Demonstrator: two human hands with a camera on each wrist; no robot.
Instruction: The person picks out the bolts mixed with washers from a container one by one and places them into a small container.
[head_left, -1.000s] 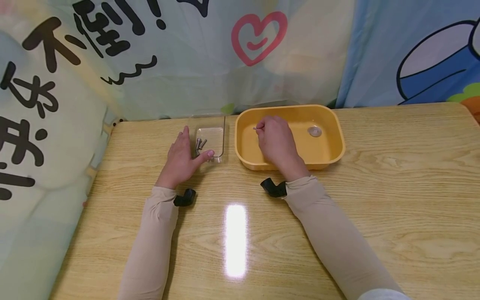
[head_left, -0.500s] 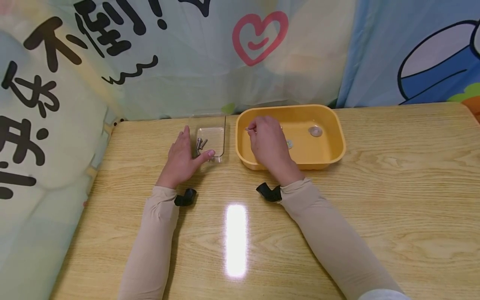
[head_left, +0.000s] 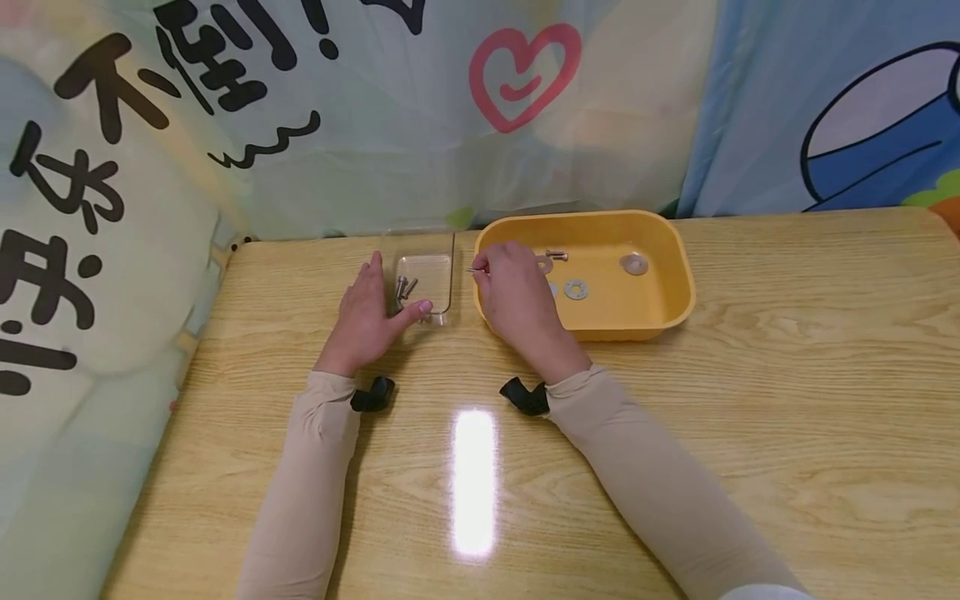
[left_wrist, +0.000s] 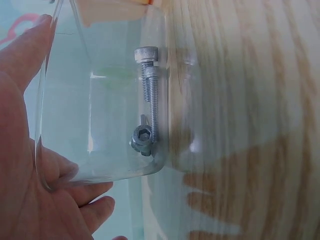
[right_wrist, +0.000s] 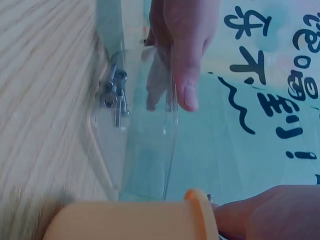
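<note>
My left hand [head_left: 366, 318] lies along the left side of a small clear plastic box [head_left: 452, 279], fingers extended, with the thumb across its near rim. Inside the box are several silver socket-head screws [left_wrist: 154, 102], some lying over others. My right hand [head_left: 521, 296] is above the left end of a yellow tray [head_left: 630, 333]. Between thumb and fingertips it pinches a small metal screw [head_left: 472, 269], mostly covered by the hand. In the right wrist view, this screw's tip [right_wrist: 210, 198] shows just past the tray's edge.
The tray also contains another screw [head_left: 557, 255], flat ring washers [head_left: 576, 289] and a round metal piece [head_left: 633, 264] toward the right. A printed curtain [head_left: 375, 183] hangs behind the wooden table [head_left: 787, 375].
My right hand has moved left within the tray, carrying the pinched screw to the tray's left rim. Washers and a screw it covered now show. The left hand stays at the box.
</note>
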